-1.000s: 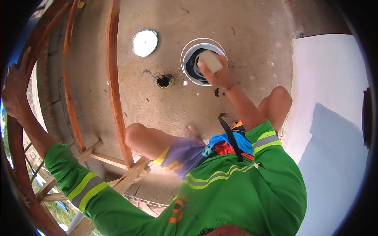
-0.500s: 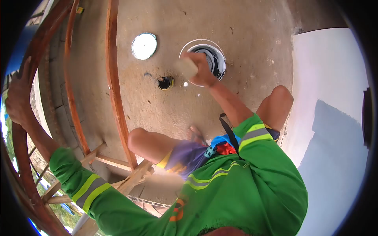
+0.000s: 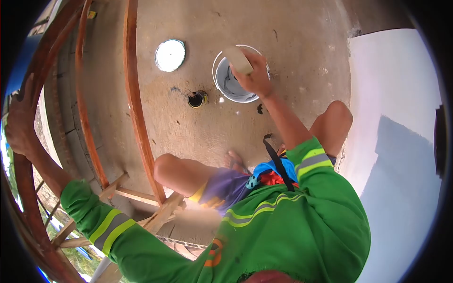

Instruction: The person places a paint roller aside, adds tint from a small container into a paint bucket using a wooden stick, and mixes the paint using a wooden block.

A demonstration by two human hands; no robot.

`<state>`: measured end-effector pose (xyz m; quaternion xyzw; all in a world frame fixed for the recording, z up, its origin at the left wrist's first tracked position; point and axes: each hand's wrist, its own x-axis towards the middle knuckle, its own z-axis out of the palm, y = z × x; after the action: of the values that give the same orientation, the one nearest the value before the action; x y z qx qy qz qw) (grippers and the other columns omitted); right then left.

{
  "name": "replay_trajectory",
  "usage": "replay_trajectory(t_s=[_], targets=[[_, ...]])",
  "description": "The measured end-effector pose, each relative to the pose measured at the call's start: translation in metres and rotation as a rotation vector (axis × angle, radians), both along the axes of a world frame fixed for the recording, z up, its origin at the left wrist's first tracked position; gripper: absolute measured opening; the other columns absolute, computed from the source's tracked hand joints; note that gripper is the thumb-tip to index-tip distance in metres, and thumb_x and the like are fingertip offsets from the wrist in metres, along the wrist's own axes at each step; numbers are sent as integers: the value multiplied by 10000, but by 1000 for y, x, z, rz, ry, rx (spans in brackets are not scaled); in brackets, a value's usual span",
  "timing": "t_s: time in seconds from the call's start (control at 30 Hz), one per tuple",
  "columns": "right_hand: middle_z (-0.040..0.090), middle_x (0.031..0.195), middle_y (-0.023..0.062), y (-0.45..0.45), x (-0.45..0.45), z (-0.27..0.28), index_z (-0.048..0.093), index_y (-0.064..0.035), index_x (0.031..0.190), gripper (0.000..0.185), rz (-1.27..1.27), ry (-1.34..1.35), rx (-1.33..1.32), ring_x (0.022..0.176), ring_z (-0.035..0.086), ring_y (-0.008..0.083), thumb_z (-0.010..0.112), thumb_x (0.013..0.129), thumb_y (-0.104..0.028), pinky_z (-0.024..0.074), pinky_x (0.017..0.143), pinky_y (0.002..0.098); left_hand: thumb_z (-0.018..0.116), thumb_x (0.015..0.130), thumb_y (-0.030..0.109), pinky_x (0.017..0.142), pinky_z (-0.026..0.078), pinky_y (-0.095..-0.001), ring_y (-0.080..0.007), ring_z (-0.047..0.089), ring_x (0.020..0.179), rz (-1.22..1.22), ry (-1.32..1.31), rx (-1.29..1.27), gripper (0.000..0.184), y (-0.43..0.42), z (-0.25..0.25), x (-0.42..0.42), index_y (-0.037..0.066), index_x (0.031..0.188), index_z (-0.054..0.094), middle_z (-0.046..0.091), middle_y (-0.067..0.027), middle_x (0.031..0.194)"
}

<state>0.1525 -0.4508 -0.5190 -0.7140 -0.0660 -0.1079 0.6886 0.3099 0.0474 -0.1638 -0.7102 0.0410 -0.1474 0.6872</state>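
Note:
My right hand [image 3: 255, 78] is closed around a pale beige, flat block-like piece [image 3: 238, 60], perhaps a brush handle; its far end is hidden by the hand. It is over a white bucket [image 3: 218, 78] with grey paint [image 3: 231, 87] inside and its wire handle standing up behind. Off to the far left, my left hand [image 3: 20, 125] grips a reddish-brown post [image 3: 23, 172] of a frame, with its fingers along the post. A small open can [image 3: 197, 99] with a dark inside stands left of the bucket.
A round white lid [image 3: 170, 55] lies on the brown floor. Reddish rails [image 3: 134, 85] and wooden crosspieces [image 3: 137, 195] of a ladder-like frame stand at my left. At my right is a white wall [image 3: 391, 70] with a grey-blue painted area [image 3: 396, 188].
My right hand has moved slightly right and tilted the beige piece, uncovering more of the bucket's inside. The bucket has shifted or tipped a little. My left hand stays on the post.

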Motion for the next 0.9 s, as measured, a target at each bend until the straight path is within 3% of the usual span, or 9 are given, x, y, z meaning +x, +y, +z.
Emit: replay_trajectory(t_s=[0.17, 0.27, 0.3, 0.4, 0.53, 0.67, 0.8, 0.83, 0.9], targets=[[666, 765, 88, 39, -22, -35, 661, -49, 864, 129, 306, -223, -23, 647, 625, 198, 671, 738, -77, 474, 597, 293, 448, 1016, 129, 733, 594, -383, -263, 691, 871, -6, -14, -13, 718, -2, 4, -7, 344, 1608, 104, 616, -137, 1257], [627, 783, 41, -5, -27, -8, 642, -29, 854, 87, 260, -106, 71, 749, 565, 90, 659, 770, -10, 461, 664, 291, 441, 1019, 131, 731, 597, -388, -268, 696, 871, 2, -10, -17, 713, -3, 1, -9, 349, 1607, 102, 622, -139, 1247], [623, 766, 46, -4, -14, -6, 645, -24, 860, 109, 89, -59, 34, 739, 565, 85, 648, 759, 16, 462, 660, 291, 438, 1020, 132, 731, 598, -390, -269, 698, 871, 1, -3, -22, 711, -4, -1, -7, 350, 1606, 101, 624, -139, 1244], [647, 754, 87, 33, 12, -26, 636, -47, 844, 197, 33, 2, 71, 676, 619, 153, 702, 659, -46, 493, 650, 301, 431, 1023, 135, 729, 602, -395, -274, 702, 872, 7, -1, -28, 706, -7, -1, -9, 355, 1605, 99, 630, -141, 1234], [634, 775, 124, 24, -36, -8, 615, -26, 854, 220, 392, -195, -13, 672, 593, 173, 702, 660, -79, 488, 641, 319, 422, 1027, 139, 727, 606, -401, -280, 708, 872, 16, -3, -30, 699, -9, 0, -11, 361, 1604, 97, 638, -144, 1222], [607, 744, 47, 7, 0, 5, 591, -40, 800, 107, -16, -80, -40, 676, 588, 143, 690, 767, -61, 464, 651, 281, 413, 1031, 142, 725, 611, -408, -286, 714, 873, 27, 4, -43, 692, -12, -4, -7, 367, 1602, 94, 646, -146, 1209], [614, 732, 43, 25, -23, -11, 632, -23, 843, 96, 294, -219, 93, 696, 580, 102, 678, 762, -47, 456, 629, 263, 403, 1035, 146, 723, 615, -415, -293, 720, 874, 48, -5, -50, 685, -17, 3, -12, 373, 1600, 91, 653, -148, 1196], [603, 706, 33, 16, -31, -10, 638, -13, 856, 101, 327, -245, 0, 682, 578, 96, 688, 804, -84, 449, 607, 265, 401, 1036, 147, 722, 616, -416, -294, 722, 874, 51, 0, -51, 683, -17, 2, -12, 375, 1600, 90, 655, -149, 1193], [590, 692, 32, -4, -21, 2, 626, -21, 841, 117, 134, -108, 46, 650, 567, 113, 694, 832, -115, 443, 596, 273, 396, 1038, 149, 721, 618, -420, -297, 725, 874, 72, 5, -71, 680, -18, 1, -13, 378, 1599, 89, 659, -150, 1186]])
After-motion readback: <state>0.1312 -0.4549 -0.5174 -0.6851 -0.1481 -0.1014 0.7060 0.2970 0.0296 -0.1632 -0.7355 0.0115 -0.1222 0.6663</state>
